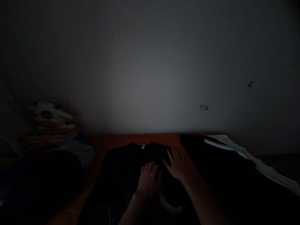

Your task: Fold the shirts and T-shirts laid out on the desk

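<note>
A black shirt [122,175] lies spread flat on an orange surface [100,147], its collar with a small white label [143,146] pointing away from me. My left hand [149,179] rests palm down on the shirt just below the collar, fingers slightly curled and together. My right hand [177,165] lies flat on the shirt beside it to the right, fingers stretched out and spread. A pale strip of cloth [167,204] shows between my forearms. The room is very dark.
A dark garment [211,156] with a white piece of cloth [246,156] lies to the right. At the left stands a pile of folded clothes [67,147] with a red and white soft toy [48,117] on top. A plain wall [150,78] rises behind.
</note>
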### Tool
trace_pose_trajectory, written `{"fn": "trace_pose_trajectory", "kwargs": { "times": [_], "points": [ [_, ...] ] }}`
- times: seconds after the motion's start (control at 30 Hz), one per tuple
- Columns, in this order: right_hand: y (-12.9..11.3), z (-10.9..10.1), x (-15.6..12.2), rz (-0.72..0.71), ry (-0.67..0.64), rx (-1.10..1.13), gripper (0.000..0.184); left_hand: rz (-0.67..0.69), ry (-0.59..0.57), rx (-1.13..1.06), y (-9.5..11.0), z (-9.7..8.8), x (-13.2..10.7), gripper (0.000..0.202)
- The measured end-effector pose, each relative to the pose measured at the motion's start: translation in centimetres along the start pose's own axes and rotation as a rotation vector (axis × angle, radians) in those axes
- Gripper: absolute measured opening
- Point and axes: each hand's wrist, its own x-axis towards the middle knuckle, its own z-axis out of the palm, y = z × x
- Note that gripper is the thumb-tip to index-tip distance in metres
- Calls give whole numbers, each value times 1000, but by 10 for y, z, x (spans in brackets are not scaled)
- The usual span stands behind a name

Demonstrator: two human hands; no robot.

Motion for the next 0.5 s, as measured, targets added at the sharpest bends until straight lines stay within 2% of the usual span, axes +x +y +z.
{"fn": "trace_pose_trajectory", "kwargs": {
  "times": [0.2,0.27,0.37,0.43,0.5],
  "points": [
    [3,5,-1,-10,50,19,81,38,-69,19,-9,5,-4,61],
    [4,6,-2,-22,112,9,78,41,-81,19,-10,6,-4,63],
    [1,1,-3,-86,205,-16,60,41,-89,29,-10,6,-4,61],
    [-6,-3,-6,-142,198,-18,50,33,-93,41,-10,5,-4,57],
    [-16,-5,-11,-103,179,-3,48,25,-88,58,-9,5,-3,54]
  ]
}}
